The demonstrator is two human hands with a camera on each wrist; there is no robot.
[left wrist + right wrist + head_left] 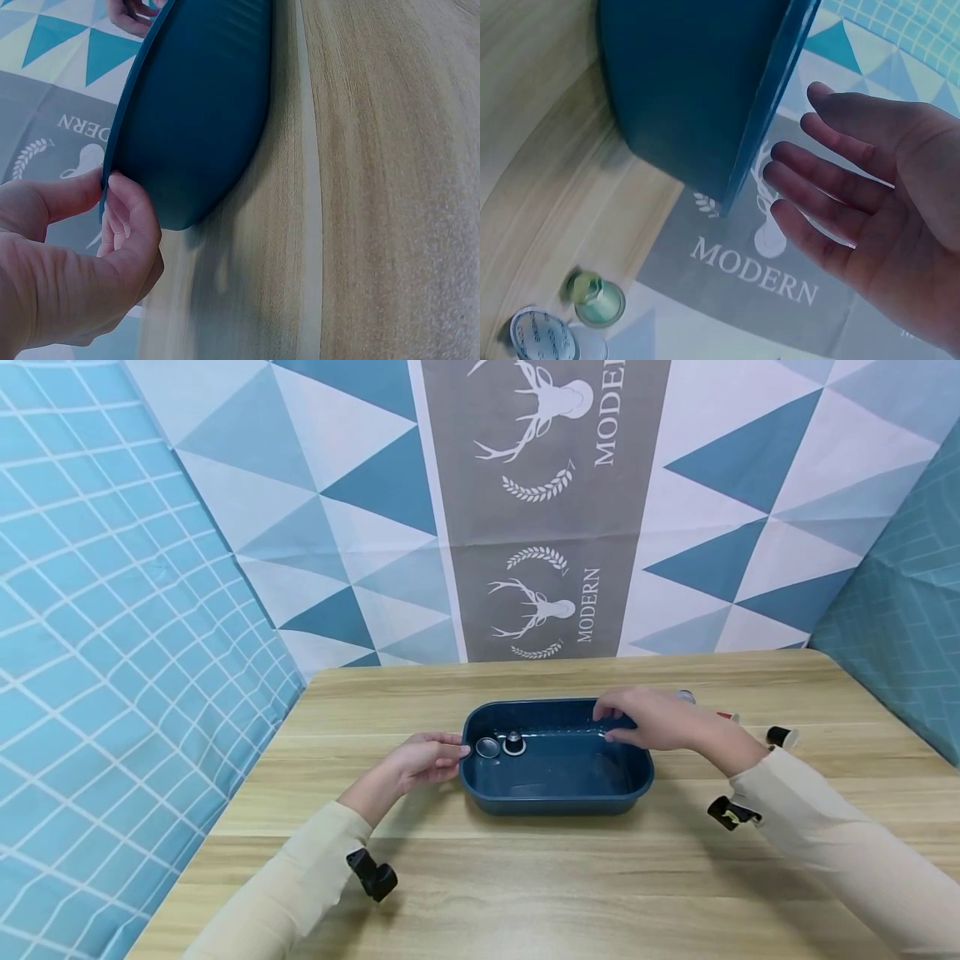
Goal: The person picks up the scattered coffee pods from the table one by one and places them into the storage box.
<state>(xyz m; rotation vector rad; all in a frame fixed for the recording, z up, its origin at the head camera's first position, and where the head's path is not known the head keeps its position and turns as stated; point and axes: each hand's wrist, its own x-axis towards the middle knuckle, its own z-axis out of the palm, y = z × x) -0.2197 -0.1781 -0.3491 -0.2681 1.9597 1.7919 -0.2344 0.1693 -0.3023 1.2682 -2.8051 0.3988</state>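
A dark blue plastic basin (558, 774) stands on the wooden table. Its left rim is pinched between the thumb and fingers of my left hand (425, 762), as the left wrist view also shows on the basin's wall (195, 97). Over the basin's right end hovers my right hand (654, 718), holding nothing, its fingers (817, 195) spread and gently bent. Inside, by the left end, lie a silver-faced coffee capsule (487, 747) and a dark capsule with a pale rim (514, 743), side by side.
Right of the basin, a black and white capsule (782, 737) and a red one (726, 716) lie on the table (525, 885). The right wrist view shows a green capsule (598, 301) beside a silver printed lid (543, 335). Behind the table hangs a patterned cloth (540, 518).
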